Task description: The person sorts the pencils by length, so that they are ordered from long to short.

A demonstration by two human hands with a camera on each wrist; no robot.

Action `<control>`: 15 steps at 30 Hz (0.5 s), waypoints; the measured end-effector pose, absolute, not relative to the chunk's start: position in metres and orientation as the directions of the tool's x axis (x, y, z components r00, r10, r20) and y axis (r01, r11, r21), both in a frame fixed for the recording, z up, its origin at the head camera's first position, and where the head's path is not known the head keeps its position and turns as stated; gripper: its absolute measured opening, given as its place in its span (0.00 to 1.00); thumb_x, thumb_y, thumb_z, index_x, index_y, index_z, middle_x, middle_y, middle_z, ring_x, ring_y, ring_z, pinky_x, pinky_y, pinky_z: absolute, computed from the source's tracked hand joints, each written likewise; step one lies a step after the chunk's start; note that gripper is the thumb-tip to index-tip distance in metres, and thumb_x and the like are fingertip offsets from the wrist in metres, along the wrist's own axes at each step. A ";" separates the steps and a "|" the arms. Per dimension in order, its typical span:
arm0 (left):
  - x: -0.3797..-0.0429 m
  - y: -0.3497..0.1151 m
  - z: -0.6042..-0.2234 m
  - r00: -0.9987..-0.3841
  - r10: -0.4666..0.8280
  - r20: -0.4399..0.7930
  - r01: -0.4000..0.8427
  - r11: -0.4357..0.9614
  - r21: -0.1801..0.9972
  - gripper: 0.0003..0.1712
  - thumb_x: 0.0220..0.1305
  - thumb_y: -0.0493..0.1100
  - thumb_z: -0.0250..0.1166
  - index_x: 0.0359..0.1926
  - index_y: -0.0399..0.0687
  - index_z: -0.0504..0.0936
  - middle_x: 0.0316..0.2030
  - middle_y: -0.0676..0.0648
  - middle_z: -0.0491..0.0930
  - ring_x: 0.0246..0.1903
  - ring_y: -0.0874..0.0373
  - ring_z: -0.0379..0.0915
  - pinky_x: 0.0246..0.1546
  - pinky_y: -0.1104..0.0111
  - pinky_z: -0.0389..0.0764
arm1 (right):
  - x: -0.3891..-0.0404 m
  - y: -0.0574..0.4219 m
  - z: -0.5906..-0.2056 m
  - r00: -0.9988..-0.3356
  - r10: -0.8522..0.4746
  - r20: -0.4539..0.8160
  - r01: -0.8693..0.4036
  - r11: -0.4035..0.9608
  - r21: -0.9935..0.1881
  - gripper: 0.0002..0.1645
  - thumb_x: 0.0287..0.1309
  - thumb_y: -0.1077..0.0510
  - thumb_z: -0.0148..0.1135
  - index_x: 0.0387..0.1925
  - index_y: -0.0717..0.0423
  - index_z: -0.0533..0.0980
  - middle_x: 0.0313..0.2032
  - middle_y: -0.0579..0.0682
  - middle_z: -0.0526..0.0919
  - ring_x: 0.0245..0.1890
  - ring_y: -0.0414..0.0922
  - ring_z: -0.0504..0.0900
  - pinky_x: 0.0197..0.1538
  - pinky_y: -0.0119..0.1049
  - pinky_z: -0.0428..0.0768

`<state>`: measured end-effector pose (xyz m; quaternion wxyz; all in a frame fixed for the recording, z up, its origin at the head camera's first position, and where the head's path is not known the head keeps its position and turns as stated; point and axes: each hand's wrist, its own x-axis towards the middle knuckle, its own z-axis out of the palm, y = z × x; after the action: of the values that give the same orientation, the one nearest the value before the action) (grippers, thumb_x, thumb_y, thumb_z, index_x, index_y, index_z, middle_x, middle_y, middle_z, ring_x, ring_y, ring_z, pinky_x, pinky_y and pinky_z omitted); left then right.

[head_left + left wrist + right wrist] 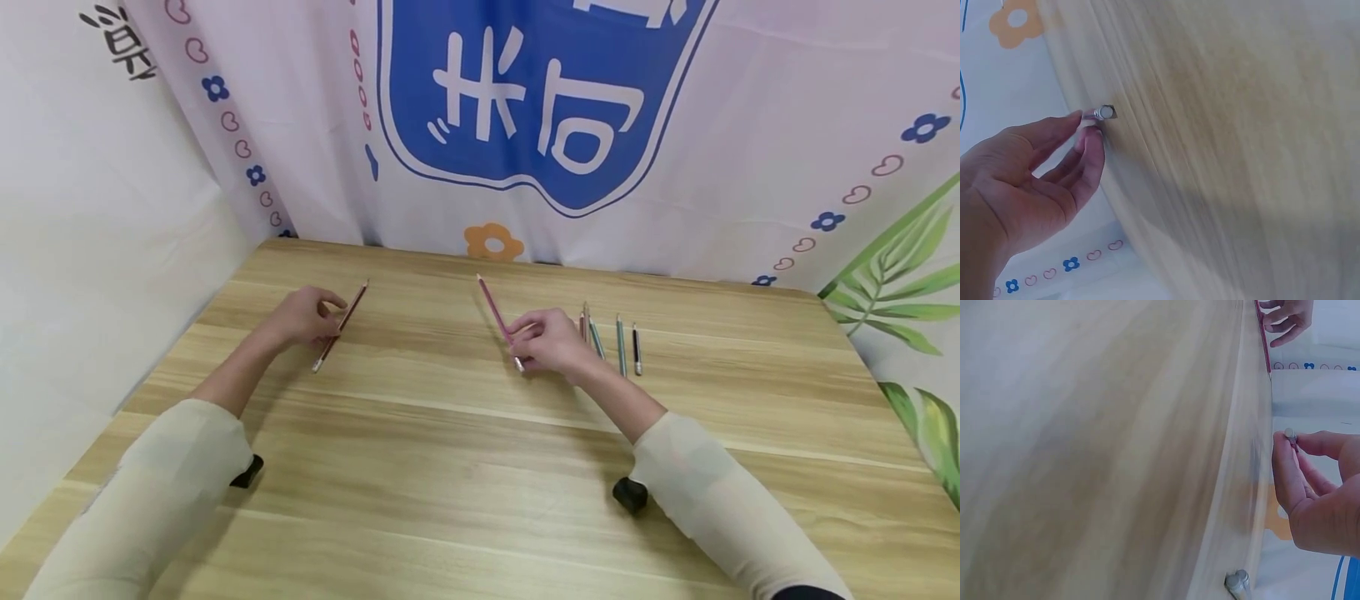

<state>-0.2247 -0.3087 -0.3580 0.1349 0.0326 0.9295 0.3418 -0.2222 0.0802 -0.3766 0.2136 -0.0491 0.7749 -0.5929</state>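
In the head view my left hand (303, 317) is at the left of the table, its fingertips around the middle of a dark red pencil (354, 305). The eraser end of that pencil (1105, 112) points at the camera in the left wrist view, with thumb and fingers on either side. Further right, my right hand (551, 340) pinches a pink pencil (491, 302) near its white eraser end, the tip angled away toward the back. The right wrist view shows this eraser end (1290, 434) between thumb and fingertips.
Several pencils (620, 343) lie side by side just right of my right hand, partly hidden by it. A printed curtain (315, 125) hangs behind the far edge of the wooden table (450, 483). Black mounts (630, 495) sit under both forearms.
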 end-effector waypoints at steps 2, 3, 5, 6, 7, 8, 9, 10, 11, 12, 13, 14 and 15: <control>-0.227 -0.310 -0.359 -0.959 0.157 -0.237 -0.042 0.745 0.666 0.26 0.65 0.24 0.63 0.64 0.19 0.71 0.34 0.35 0.81 0.26 0.56 0.80 0.27 0.66 0.89 | -0.223 0.077 -0.376 -0.903 -0.329 -0.277 0.180 0.295 -0.938 0.20 0.62 0.74 0.63 0.56 0.71 0.77 0.41 0.63 0.86 0.34 0.50 0.87 0.41 0.38 0.92; -0.229 -0.311 -0.360 -0.958 0.159 -0.240 -0.047 0.736 0.675 0.27 0.65 0.24 0.63 0.64 0.19 0.70 0.34 0.35 0.80 0.27 0.56 0.80 0.28 0.65 0.89 | -0.223 0.076 -0.376 -0.902 -0.331 -0.276 0.179 0.297 -0.938 0.19 0.62 0.74 0.64 0.55 0.71 0.78 0.40 0.63 0.86 0.34 0.50 0.88 0.41 0.38 0.92; -0.232 -0.313 -0.362 -0.957 0.158 -0.244 -0.059 0.716 0.696 0.28 0.65 0.24 0.63 0.65 0.19 0.69 0.35 0.35 0.79 0.27 0.56 0.80 0.28 0.65 0.90 | -0.224 0.073 -0.376 -0.902 -0.333 -0.276 0.175 0.303 -0.937 0.19 0.62 0.74 0.64 0.55 0.70 0.78 0.40 0.62 0.86 0.35 0.50 0.88 0.42 0.38 0.92; -0.233 -0.313 -0.362 -0.958 0.156 -0.241 -0.061 0.709 0.703 0.28 0.65 0.24 0.64 0.65 0.19 0.69 0.35 0.36 0.79 0.27 0.57 0.80 0.28 0.65 0.90 | -0.225 0.071 -0.376 -0.902 -0.331 -0.277 0.175 0.304 -0.936 0.19 0.62 0.74 0.64 0.54 0.70 0.78 0.40 0.62 0.86 0.35 0.50 0.88 0.41 0.39 0.92; -0.234 -0.314 -0.363 -0.958 0.154 -0.240 -0.064 0.703 0.708 0.28 0.65 0.24 0.64 0.65 0.19 0.69 0.35 0.36 0.78 0.27 0.57 0.80 0.28 0.66 0.91 | -0.225 0.070 -0.376 -0.902 -0.330 -0.277 0.175 0.306 -0.936 0.18 0.61 0.74 0.65 0.54 0.69 0.79 0.40 0.62 0.86 0.35 0.50 0.88 0.41 0.39 0.92; -0.235 -0.315 -0.364 -0.959 0.152 -0.238 -0.066 0.699 0.712 0.28 0.65 0.25 0.65 0.65 0.19 0.70 0.35 0.37 0.78 0.27 0.58 0.80 0.28 0.66 0.91 | -0.225 0.069 -0.376 -0.903 -0.330 -0.276 0.173 0.308 -0.936 0.18 0.61 0.74 0.65 0.54 0.69 0.79 0.39 0.62 0.86 0.34 0.50 0.88 0.41 0.39 0.92; -0.236 -0.316 -0.365 -0.960 0.150 -0.237 -0.068 0.695 0.716 0.28 0.65 0.25 0.65 0.65 0.19 0.70 0.35 0.37 0.78 0.27 0.58 0.80 0.28 0.66 0.91 | -0.226 0.067 -0.377 -0.903 -0.329 -0.277 0.175 0.308 -0.935 0.18 0.61 0.74 0.65 0.53 0.69 0.79 0.39 0.61 0.86 0.34 0.50 0.88 0.41 0.39 0.92; -0.237 -0.317 -0.365 -0.960 0.149 -0.237 -0.071 0.691 0.720 0.28 0.65 0.25 0.66 0.65 0.19 0.70 0.35 0.37 0.77 0.27 0.58 0.80 0.28 0.66 0.91 | -0.226 0.066 -0.377 -0.902 -0.330 -0.278 0.176 0.307 -0.935 0.18 0.60 0.74 0.65 0.53 0.69 0.79 0.39 0.61 0.86 0.34 0.50 0.88 0.41 0.39 0.92; -0.238 -0.317 -0.366 -0.960 0.149 -0.237 -0.073 0.686 0.724 0.29 0.65 0.25 0.66 0.65 0.19 0.70 0.35 0.37 0.77 0.27 0.58 0.80 0.28 0.67 0.91 | -0.226 0.064 -0.377 -0.901 -0.331 -0.278 0.177 0.305 -0.936 0.18 0.60 0.74 0.65 0.53 0.69 0.79 0.38 0.60 0.86 0.34 0.49 0.87 0.41 0.39 0.92; -0.239 -0.317 -0.366 -0.960 0.149 -0.238 -0.074 0.684 0.726 0.29 0.65 0.25 0.66 0.65 0.19 0.70 0.35 0.38 0.77 0.27 0.58 0.80 0.28 0.67 0.90 | -0.226 0.063 -0.377 -0.902 -0.330 -0.279 0.178 0.303 -0.936 0.18 0.60 0.75 0.65 0.53 0.69 0.79 0.38 0.60 0.86 0.34 0.49 0.87 0.41 0.39 0.92; -0.239 -0.318 -0.367 -0.959 0.150 -0.241 -0.076 0.681 0.728 0.29 0.65 0.25 0.66 0.65 0.19 0.70 0.35 0.38 0.77 0.26 0.58 0.80 0.27 0.67 0.90 | -0.226 0.062 -0.378 -0.902 -0.331 -0.278 0.178 0.302 -0.937 0.18 0.60 0.75 0.65 0.53 0.69 0.79 0.38 0.60 0.86 0.33 0.49 0.87 0.41 0.39 0.92; -0.240 -0.318 -0.367 -0.959 0.150 -0.241 -0.077 0.679 0.730 0.29 0.64 0.24 0.67 0.65 0.19 0.71 0.35 0.39 0.77 0.26 0.58 0.80 0.27 0.67 0.90 | -0.226 0.061 -0.378 -0.902 -0.333 -0.276 0.176 0.301 -0.937 0.18 0.60 0.75 0.65 0.53 0.69 0.79 0.38 0.60 0.86 0.33 0.49 0.87 0.42 0.39 0.92; -0.240 -0.317 -0.367 -0.958 0.152 -0.242 -0.077 0.677 0.732 0.29 0.64 0.25 0.67 0.65 0.19 0.71 0.34 0.39 0.77 0.26 0.58 0.80 0.27 0.67 0.90 | -0.226 0.060 -0.378 -0.901 -0.333 -0.276 0.176 0.299 -0.938 0.18 0.60 0.75 0.65 0.53 0.69 0.79 0.38 0.60 0.86 0.33 0.48 0.87 0.42 0.39 0.92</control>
<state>-0.2400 -0.3173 -0.3670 0.1429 0.0208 0.9046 0.4012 -0.2262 0.0604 -0.3778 0.2161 -0.0505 0.7764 -0.5899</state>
